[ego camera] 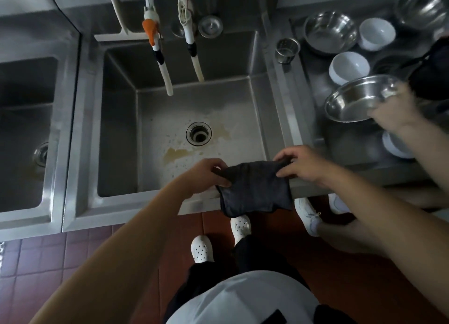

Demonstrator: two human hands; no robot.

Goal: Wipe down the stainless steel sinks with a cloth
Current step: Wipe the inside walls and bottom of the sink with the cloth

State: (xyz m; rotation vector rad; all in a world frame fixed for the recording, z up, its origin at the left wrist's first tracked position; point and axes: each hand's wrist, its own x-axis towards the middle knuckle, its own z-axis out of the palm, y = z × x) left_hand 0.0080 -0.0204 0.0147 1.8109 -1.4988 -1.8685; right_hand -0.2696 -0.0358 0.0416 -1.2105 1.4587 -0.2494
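White perforated clogs point(202, 248) on red-brown floor tiles point(36, 258). Left hand point(206, 171), right hand point(301, 162): each pinching top corner of dark soft cloth point(255, 190), draped over front rim of middle steel sink point(155, 207). Basin floor stained brownish around round drain point(198, 133). Second person's hand point(391, 109) grips steel bowl point(357, 100).

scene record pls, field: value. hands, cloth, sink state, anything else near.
left hand: pinches the cloth's left top corner
right hand: pinches its right top corner
cloth: dark, hangs over the sink's front rim
middle sink: brownish stains by the drain
second person's hand: holds a steel bowl, right counter
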